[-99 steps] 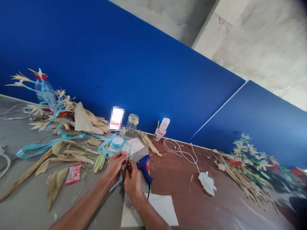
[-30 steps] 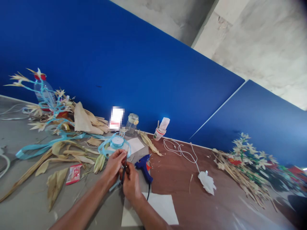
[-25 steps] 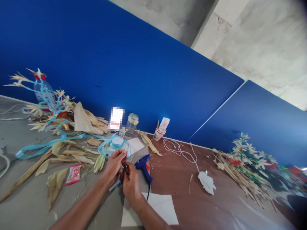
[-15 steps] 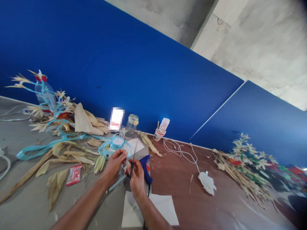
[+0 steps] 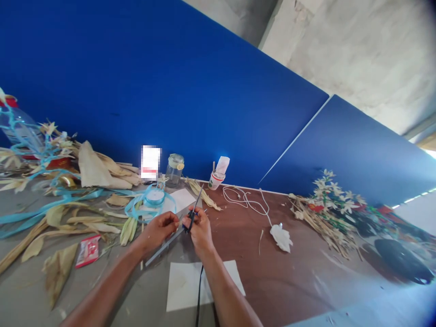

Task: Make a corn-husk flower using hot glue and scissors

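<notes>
Above the table (image 5: 269,286), the right hand (image 5: 200,227) holds scissors (image 5: 193,212).

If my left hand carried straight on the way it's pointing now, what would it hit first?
Most likely the dark-handled scissors in the right hand, just beyond the left hand's fingers. Depth is unclear from this single view, so it might pass above or below them.

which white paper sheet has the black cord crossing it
The black cord crosses the near white paper sheet, partly under the right forearm; the far white paper sheet, by the clear lidded jar, has none.
</notes>
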Available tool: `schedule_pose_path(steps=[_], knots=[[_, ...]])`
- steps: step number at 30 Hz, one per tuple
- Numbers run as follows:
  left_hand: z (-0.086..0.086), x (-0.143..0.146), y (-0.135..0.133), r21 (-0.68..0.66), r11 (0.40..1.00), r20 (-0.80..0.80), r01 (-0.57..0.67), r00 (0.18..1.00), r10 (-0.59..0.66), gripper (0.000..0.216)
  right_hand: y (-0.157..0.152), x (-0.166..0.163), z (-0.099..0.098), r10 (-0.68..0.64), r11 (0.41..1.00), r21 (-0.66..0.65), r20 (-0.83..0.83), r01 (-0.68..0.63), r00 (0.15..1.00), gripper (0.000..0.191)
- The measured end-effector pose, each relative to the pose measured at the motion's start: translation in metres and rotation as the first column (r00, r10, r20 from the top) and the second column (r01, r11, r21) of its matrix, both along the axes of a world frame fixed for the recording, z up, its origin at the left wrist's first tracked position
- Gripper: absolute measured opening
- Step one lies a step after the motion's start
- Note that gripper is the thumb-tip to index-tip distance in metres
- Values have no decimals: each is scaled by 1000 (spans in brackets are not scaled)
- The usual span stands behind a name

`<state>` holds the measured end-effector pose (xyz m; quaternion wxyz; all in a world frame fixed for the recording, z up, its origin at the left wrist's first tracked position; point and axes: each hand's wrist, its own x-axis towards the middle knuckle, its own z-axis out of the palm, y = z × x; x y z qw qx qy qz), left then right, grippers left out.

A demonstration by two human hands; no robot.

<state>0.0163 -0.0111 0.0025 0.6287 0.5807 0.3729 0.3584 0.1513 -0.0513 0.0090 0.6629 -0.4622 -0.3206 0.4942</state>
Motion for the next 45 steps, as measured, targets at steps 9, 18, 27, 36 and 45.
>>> schedule_pose_path(steps=[9,18,27,36,45], knots=[[6,13,-13,-337,941,384,38,918,100,29,3,-9,-14,-207,976,59,-18,208,978,44],[1,13,-10,-396,916,477,-59,840,260,28,2,-23,-22,-184,980,71,-42,187,982,44],[4,1,-1,-369,910,448,-191,821,354,27,-6,-21,-16,9,998,65,102,-16,995,38],[8,-10,6,-192,915,327,-353,857,399,21,-17,-25,-9,223,973,-21,346,-230,911,32],[-5,-15,18,-136,912,335,-387,848,410,19,-18,-26,-11,285,958,-99,415,-268,864,26]])
